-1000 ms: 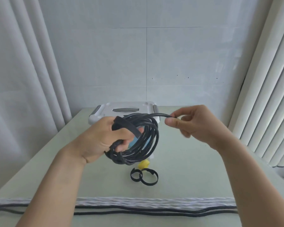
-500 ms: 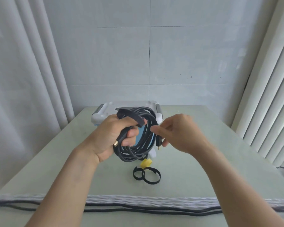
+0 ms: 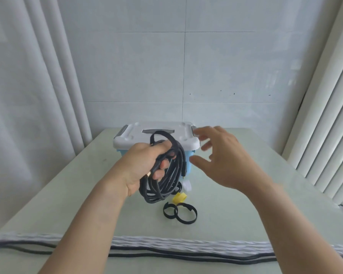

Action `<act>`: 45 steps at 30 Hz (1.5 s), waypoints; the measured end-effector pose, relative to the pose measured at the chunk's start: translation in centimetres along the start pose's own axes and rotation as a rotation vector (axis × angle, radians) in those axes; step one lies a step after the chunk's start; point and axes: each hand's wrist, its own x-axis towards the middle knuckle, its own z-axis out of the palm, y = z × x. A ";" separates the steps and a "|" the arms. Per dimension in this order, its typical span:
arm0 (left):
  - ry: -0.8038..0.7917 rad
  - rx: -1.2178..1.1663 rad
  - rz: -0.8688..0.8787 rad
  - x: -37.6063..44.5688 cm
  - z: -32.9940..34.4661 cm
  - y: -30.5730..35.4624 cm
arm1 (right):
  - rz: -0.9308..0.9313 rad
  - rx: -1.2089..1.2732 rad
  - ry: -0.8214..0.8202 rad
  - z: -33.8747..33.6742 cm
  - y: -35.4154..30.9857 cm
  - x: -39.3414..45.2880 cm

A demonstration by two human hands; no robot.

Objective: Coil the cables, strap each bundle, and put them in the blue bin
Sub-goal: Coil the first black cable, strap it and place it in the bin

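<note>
Risk: loops may slip or spring apart before strap closes, since only one fist pins them. Left hand (image 3: 145, 165) clenched around black cable coil (image 3: 166, 175), held above table (image 3: 236, 194) in front of blue bin (image 3: 189, 165). Right hand (image 3: 222, 157) spread, empty, blurred, beside coil. Bin lid (image 3: 156, 135) on. Coil long axis near vertical, hanging down; strap loop (image 3: 160, 134) on top. Spare straps (image 3: 180, 212) below.

Black coiled cable (image 3: 162, 175): several loops, held upright in air at frame centre, black strap (image 3: 162, 135) looped over its top. Blue bin (image 3: 188, 163): behind coil, white lid (image 3: 156, 135) shut. Two black strap rings (image 3: 180, 212) and yellow strap (image 3: 179, 197) on table below coil. Uncoiled black cables (image 3: 186, 256) stretched along bottom edge.
</note>
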 end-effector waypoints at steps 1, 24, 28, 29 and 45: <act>-0.013 0.021 0.003 0.0 0.1 -0.1 | -0.061 0.083 0.030 -0.5 -0.5 -0.2; -0.530 0.328 0.114 -1.9 2.2 0.3 | 0.042 0.441 -0.178 -1.5 0.6 0.0; -0.331 0.387 0.233 -1.8 3.5 0.1 | 0.055 0.392 -0.036 -1.5 0.4 0.2; -0.266 0.373 0.271 -1.6 3.8 0.0 | 0.063 0.391 0.000 -1.6 0.5 0.2; -0.196 0.451 0.541 -1.8 3.5 0.0 | 0.042 0.252 0.016 -2.3 0.6 -0.1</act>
